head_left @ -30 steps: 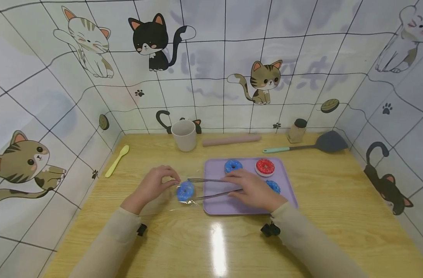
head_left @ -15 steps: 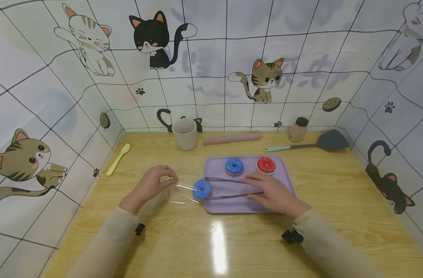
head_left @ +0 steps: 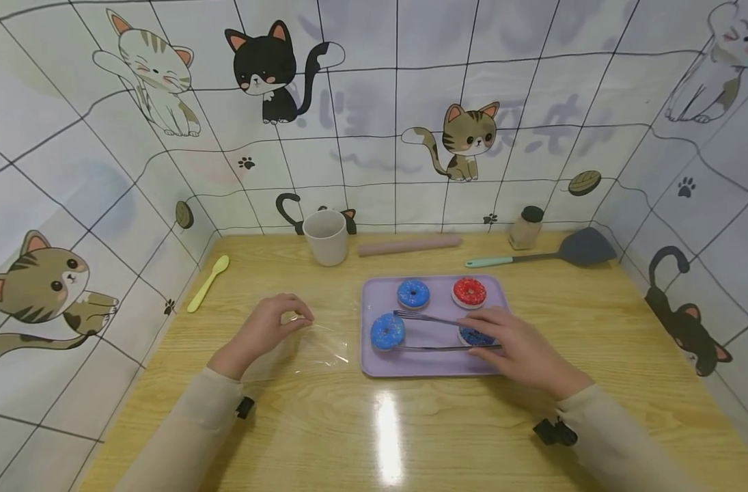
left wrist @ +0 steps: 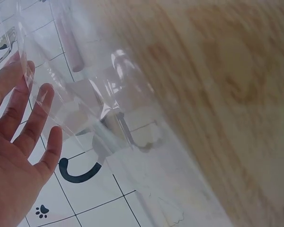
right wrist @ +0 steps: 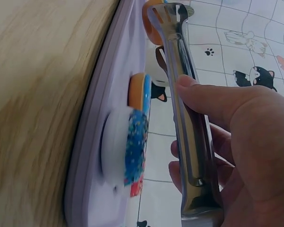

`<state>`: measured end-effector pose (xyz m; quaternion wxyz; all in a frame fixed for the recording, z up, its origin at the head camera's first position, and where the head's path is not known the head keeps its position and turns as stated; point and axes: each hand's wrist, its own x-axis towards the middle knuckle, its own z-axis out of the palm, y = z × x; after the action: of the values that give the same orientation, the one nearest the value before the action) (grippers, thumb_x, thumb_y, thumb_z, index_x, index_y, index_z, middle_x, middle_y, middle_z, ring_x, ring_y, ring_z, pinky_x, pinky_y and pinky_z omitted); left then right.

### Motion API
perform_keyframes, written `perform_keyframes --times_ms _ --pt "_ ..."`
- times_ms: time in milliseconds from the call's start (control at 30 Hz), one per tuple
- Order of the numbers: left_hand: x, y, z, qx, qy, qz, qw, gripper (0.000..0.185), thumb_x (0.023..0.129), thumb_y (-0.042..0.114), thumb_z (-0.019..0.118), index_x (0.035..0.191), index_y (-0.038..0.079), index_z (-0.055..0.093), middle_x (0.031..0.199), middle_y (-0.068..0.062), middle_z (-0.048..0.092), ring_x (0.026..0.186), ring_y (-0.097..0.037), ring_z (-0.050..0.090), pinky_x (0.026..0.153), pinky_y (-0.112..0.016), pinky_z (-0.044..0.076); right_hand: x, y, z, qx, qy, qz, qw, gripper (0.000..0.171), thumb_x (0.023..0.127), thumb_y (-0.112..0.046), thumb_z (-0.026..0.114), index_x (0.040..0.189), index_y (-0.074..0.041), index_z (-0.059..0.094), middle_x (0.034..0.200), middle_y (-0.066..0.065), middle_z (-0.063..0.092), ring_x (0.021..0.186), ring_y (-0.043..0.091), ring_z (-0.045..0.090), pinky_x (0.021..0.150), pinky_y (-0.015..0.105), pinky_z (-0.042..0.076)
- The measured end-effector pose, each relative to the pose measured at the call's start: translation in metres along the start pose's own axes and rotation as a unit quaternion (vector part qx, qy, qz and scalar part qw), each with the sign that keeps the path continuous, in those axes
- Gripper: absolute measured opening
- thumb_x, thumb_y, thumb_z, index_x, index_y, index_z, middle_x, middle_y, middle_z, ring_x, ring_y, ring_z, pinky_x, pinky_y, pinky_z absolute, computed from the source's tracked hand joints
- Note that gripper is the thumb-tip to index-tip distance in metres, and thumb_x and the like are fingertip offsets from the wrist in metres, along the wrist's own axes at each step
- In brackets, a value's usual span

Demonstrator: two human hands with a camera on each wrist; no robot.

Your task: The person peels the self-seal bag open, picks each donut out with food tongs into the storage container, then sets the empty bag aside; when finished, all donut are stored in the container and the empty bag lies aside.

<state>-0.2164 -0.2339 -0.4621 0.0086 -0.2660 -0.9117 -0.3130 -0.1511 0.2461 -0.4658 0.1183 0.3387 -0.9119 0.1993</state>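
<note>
My left hand pinches the edge of a clear plastic bag left of the purple tray. In the right wrist view, a pair of metal tongs is gripped by my right hand. Between the tongs' tips is a blue-iced toy donut, over the tray's left part in the head view. Behind it sits another blue donut, with a red donut to the right. My right hand and the tongs partly hide a blue sprinkled donut at the tray's right.
A beige cup and a pinkish rolling pin stand along the back wall. At the back right are a jar with a black lid and a dark spatula. A yellow spoon lies far left.
My right hand has moved right with the tongs, drawing the blue donut out of the plastic bag and over the tray. My left hand has stayed nearly in place, holding the bag.
</note>
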Motion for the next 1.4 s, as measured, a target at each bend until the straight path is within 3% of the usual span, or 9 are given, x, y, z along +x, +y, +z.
perform_keyframes --times_ms 300,1000,1267,1400 --pt "-0.004 -0.008 0.000 0.000 0.015 -0.001 0.9999 0.006 0.091 0.015 0.080 0.093 0.021 0.078 0.098 0.009 0.073 0.096 -0.016 0.067 0.089 -0.050 0.057 -0.016 0.008 -0.016 -0.031 -0.009 0.019 0.999 0.052 0.085 -0.023 0.087 0.133 -0.017 0.069 0.128 0.000 0.067 0.115 0.021 0.065 0.094 0.048 0.058" --pt "-0.005 -0.006 -0.007 0.005 -0.010 -0.002 0.9999 0.005 0.092 0.016 0.079 0.096 0.014 0.078 0.100 0.007 0.073 0.096 -0.015 0.069 0.090 -0.048 0.058 -0.027 0.011 -0.026 -0.054 -0.043 0.042 0.997 0.049 0.085 -0.025 0.086 0.130 -0.013 0.071 0.125 0.005 0.069 0.115 0.027 0.065 0.094 0.052 0.058" --pt "-0.004 -0.011 -0.007 0.012 -0.009 -0.002 0.9999 0.005 0.091 0.015 0.080 0.096 0.015 0.078 0.099 0.008 0.073 0.095 -0.014 0.068 0.090 -0.048 0.058 -0.036 0.008 -0.030 -0.036 0.007 0.060 0.998 0.056 0.079 -0.017 0.090 0.130 -0.012 0.070 0.128 0.009 0.067 0.119 0.031 0.063 0.095 0.054 0.056" --pt "-0.004 -0.013 -0.007 0.013 -0.010 -0.003 0.9999 0.003 0.092 0.017 0.079 0.095 0.016 0.078 0.098 0.008 0.073 0.096 -0.014 0.068 0.090 -0.048 0.057 -0.045 0.009 -0.033 -0.025 0.029 0.091 0.995 0.058 0.078 -0.015 0.091 0.132 -0.013 0.069 0.130 0.009 0.066 0.120 0.031 0.062 0.094 0.054 0.053"
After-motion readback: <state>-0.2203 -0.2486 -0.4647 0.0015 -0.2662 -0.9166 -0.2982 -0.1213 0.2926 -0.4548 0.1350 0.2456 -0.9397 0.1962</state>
